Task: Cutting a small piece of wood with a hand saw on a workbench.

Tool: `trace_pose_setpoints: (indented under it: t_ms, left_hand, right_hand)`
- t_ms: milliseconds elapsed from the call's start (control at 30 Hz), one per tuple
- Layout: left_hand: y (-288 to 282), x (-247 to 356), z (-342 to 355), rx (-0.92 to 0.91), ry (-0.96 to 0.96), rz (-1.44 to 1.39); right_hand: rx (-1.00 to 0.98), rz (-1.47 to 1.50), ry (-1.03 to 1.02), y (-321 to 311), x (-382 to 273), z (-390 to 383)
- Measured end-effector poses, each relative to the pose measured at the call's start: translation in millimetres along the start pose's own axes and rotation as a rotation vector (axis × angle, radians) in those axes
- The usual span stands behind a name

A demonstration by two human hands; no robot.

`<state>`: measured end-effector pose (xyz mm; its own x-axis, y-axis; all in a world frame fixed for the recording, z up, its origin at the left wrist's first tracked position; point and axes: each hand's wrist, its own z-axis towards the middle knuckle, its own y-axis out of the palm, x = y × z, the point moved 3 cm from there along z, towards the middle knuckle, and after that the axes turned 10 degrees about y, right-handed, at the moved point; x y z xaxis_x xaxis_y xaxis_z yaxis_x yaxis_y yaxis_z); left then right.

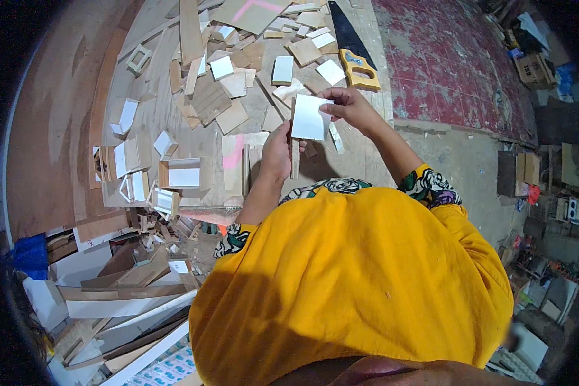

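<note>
My right hand (352, 109) pinches the upper right edge of a small white rectangular panel (309, 121). Below and to its left, my left hand (278, 153) is wrapped round a narrow wooden strip (295, 164) that stands along the panel's left side. The two pieces meet or overlap there; whether they are joined I cannot tell. Part of the left fingers is hidden behind the strip. Just beyond my right hand lies a handsaw (361, 69) with a yellow handle and dark blade. Loose wood and white-faced offcuts (231, 118) cover the worktable ahead.
Several small box-like frames (184, 174) stand at the table's left. A pile of boards and scrap (128, 293) fills the floor at lower left. Red worn flooring (450, 71) lies beyond the table's right edge, with cartons (535, 71) and clutter along the far right.
</note>
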<state>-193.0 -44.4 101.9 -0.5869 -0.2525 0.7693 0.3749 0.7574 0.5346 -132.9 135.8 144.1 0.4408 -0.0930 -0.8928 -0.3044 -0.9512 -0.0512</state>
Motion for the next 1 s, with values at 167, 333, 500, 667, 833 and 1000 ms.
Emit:
trace_pose_setpoints:
  t_ms: [167,333,500,667,833,1000]
  left_hand:
    - [24.2,25.1,-22.9,-0.195,0.14,0.186]
    - [41.6,36.4,-40.1,-0.319,0.283,0.426]
    - [51.5,42.7,-47.3,-0.377,0.411,0.579]
    - [60.5,48.2,-53.2,-0.417,0.451,0.598]
    - [61.2,48.7,-52.7,-0.383,0.414,0.56]
    - [61.8,44.8,-49.2,-0.371,0.401,0.564]
  right_hand:
    - [-0.046,-0.026,-0.048,-1.9,-3.5,-12.7]
    - [-0.039,0.051,-0.269,-0.1,-22.1,-39.8]
    - [-0.003,-0.021,-0.401,-8.4,-24.8,-52.2]
    - [0.003,0.068,-0.342,-13.2,-21.8,-57.7]
    - [-0.013,0.111,-0.332,-13.4,-18.5,-57.7]
    - [-0.016,0.174,-0.318,-13.0,-12.7,-56.4]
